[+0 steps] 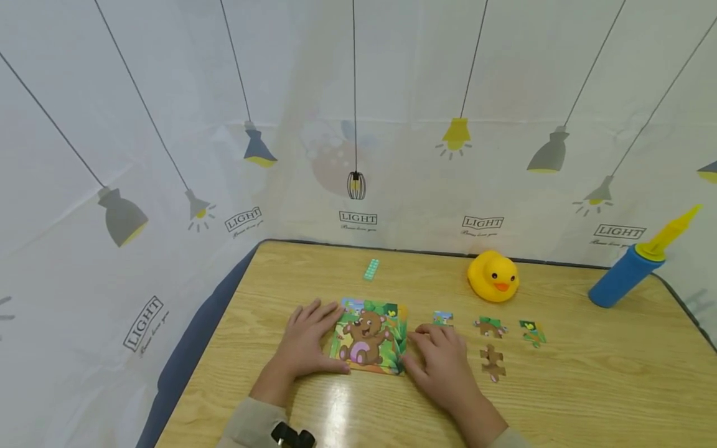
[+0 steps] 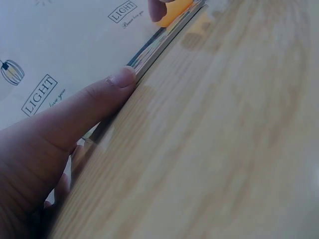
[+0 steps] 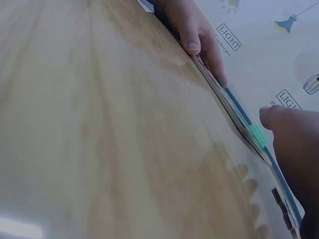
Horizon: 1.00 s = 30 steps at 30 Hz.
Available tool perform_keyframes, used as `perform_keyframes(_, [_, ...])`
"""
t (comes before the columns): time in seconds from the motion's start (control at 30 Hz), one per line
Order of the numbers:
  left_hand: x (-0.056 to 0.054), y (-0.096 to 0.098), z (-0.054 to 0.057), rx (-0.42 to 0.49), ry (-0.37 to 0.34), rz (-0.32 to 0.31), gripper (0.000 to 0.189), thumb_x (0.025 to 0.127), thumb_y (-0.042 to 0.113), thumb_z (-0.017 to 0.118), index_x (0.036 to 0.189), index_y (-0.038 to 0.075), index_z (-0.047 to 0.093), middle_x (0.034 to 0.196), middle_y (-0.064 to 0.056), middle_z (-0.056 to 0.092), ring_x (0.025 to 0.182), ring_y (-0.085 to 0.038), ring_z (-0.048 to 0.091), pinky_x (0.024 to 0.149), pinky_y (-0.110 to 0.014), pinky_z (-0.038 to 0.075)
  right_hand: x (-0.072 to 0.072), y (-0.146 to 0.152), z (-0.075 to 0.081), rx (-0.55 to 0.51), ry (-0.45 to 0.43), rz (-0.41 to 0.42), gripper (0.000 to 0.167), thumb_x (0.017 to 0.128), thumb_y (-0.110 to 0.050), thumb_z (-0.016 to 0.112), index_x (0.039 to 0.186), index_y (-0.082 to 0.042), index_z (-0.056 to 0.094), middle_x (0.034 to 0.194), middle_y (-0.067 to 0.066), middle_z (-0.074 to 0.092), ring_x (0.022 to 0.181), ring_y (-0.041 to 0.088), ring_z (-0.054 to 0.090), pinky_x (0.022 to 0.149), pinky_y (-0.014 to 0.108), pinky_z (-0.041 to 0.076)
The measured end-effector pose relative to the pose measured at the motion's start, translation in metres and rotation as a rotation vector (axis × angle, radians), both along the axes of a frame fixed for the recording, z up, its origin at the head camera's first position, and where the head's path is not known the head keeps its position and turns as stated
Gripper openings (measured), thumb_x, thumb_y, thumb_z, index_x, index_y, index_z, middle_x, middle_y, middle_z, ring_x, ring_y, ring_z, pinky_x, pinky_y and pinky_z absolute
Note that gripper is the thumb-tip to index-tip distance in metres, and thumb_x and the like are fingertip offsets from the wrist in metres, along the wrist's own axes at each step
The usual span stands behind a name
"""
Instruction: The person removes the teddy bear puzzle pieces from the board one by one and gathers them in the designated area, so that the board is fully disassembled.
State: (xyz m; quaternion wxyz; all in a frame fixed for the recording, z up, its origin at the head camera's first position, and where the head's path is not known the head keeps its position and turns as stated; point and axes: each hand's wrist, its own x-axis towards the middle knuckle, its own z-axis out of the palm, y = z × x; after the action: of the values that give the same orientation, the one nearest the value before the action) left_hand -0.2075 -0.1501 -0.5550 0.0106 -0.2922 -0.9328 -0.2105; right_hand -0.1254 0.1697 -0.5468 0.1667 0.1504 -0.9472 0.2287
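Observation:
A square bear picture (image 1: pixel 366 339), flat and thin like a puzzle board, lies on the wooden table between both hands. My left hand (image 1: pixel 305 341) rests at its left side, fingers spread along the edge and thumb by the lower left corner; in the left wrist view the thumb (image 2: pixel 94 102) touches the board's edge. At the right edge is my right hand (image 1: pixel 445 367), its fingers slightly bent and fingertips by the border. Jigsaw pieces lie to the right: a blue-green piece (image 1: pixel 443 318) partly behind the right hand, a brown-green one (image 1: pixel 491 327), a yellow-green one (image 1: pixel 531 332) and a brown one (image 1: pixel 493 363).
Behind the pieces sits a yellow rubber duck (image 1: pixel 493 277). A blue hand pump (image 1: pixel 624 277) with a yellow nozzle stands tilted at the back right. A small mint-green studded strip (image 1: pixel 371 269) lies behind the picture. White lamp-print sheeting (image 1: pixel 403 74) surrounds the table (image 1: pixel 588 398).

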Motion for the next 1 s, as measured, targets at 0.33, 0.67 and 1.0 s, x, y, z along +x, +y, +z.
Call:
perform_keyframes(0.33, [0.002, 0.0, 0.003, -0.003, -0.002, -0.002, 0.116, 0.065, 0.083, 0.083, 0.162, 0.029, 0.05, 0.169, -0.004, 0.041, 0.159, -0.043, 0.024, 0.125, -0.071, 0.012, -0.016, -0.021, 0.0, 0.06, -0.101, -0.006, 0.059, 0.093, -0.057, 0.076, 0.135, -0.015, 0.074, 0.136, 0.005, 0.063, 0.13, 0.032, 0.049, 0.104, 0.06, 0.037])
perform_keyframes(0.67, [0.0, 0.002, 0.004, -0.001, 0.002, 0.002, 0.117, 0.064, 0.083, 0.084, 0.162, 0.029, 0.051, 0.169, -0.004, 0.041, 0.159, -0.043, 0.024, 0.125, -0.07, 0.012, -0.029, -0.026, 0.003, 0.036, -0.142, -0.069, 0.04, 0.102, -0.049, 0.07, 0.126, -0.017, 0.077, 0.127, 0.004, 0.063, 0.122, 0.03, 0.048, 0.102, 0.059, 0.036])
perform_keyframes(1.0, [0.0, 0.001, 0.003, 0.018, -0.011, 0.003, 0.116, 0.063, 0.085, 0.083, 0.161, 0.03, 0.052, 0.169, -0.003, 0.041, 0.159, -0.042, 0.024, 0.125, -0.07, 0.011, -0.031, -0.022, 0.006, 0.034, -0.218, -0.053, 0.042, 0.097, -0.045, 0.078, 0.127, -0.017, 0.074, 0.127, 0.003, 0.06, 0.122, 0.03, 0.046, 0.103, 0.06, 0.034])
